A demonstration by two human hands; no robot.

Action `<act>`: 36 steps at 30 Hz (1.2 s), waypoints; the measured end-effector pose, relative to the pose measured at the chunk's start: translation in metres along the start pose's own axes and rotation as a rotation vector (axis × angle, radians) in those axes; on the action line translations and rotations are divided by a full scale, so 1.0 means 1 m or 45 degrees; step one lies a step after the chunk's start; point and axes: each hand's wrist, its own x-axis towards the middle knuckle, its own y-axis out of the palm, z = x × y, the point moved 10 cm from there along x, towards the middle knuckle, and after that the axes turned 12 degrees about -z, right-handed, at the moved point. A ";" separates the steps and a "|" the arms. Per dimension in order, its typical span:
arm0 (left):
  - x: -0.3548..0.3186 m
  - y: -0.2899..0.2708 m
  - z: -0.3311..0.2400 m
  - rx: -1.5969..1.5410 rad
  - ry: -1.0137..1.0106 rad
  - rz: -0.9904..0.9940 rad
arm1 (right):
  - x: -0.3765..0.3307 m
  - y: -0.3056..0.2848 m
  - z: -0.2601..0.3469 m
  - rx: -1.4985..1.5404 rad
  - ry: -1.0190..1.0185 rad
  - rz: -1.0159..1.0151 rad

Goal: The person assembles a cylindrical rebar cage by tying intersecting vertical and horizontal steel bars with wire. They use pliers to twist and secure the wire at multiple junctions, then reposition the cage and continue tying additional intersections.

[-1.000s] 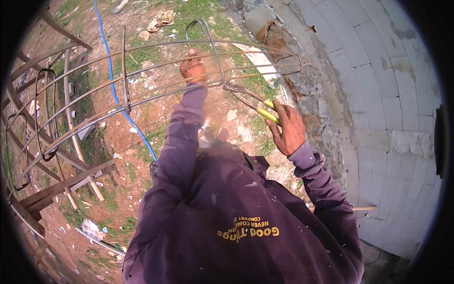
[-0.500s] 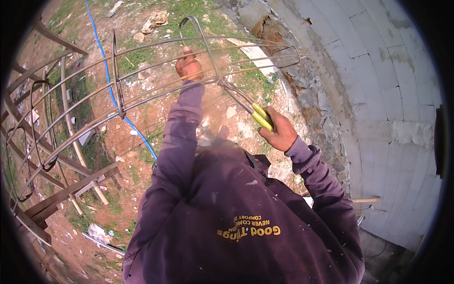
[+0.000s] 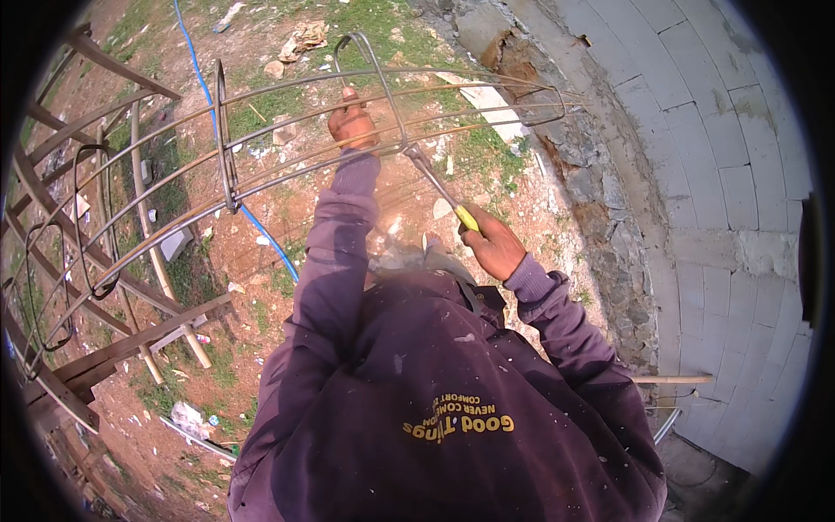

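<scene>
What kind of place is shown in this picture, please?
It looks like an outdoor building site: a bare grey block wall stands on the right, a steel reinforcement cage stretches across the upper part, and rough timbers are on the left.

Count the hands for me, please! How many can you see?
2. The left hand is closed on one side of a bent metal loop; the right hand grips the pliers by the yellow-green handles. No others show.
</scene>
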 end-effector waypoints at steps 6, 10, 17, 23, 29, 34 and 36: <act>0.000 0.001 -0.003 0.046 0.006 -0.020 | 0.006 0.017 -0.012 -0.014 0.126 0.119; 0.001 -0.001 -0.002 0.089 -0.045 -0.047 | 0.016 0.030 -0.010 0.273 0.035 0.161; -0.003 -0.003 -0.013 0.033 0.032 -0.054 | 0.019 0.063 -0.024 0.887 0.551 0.892; -0.012 -0.012 -0.014 0.097 -0.054 -0.117 | 0.023 0.072 -0.010 1.353 0.463 1.346; -0.023 -0.018 -0.033 0.100 0.173 -0.102 | 0.045 0.051 -0.054 1.136 0.053 1.259; -0.089 -0.050 -0.063 0.178 0.784 0.011 | 0.056 0.014 -0.141 1.015 0.428 0.882; -0.113 -0.061 -0.063 0.321 0.903 0.049 | 0.057 -0.006 -0.171 1.122 0.515 0.669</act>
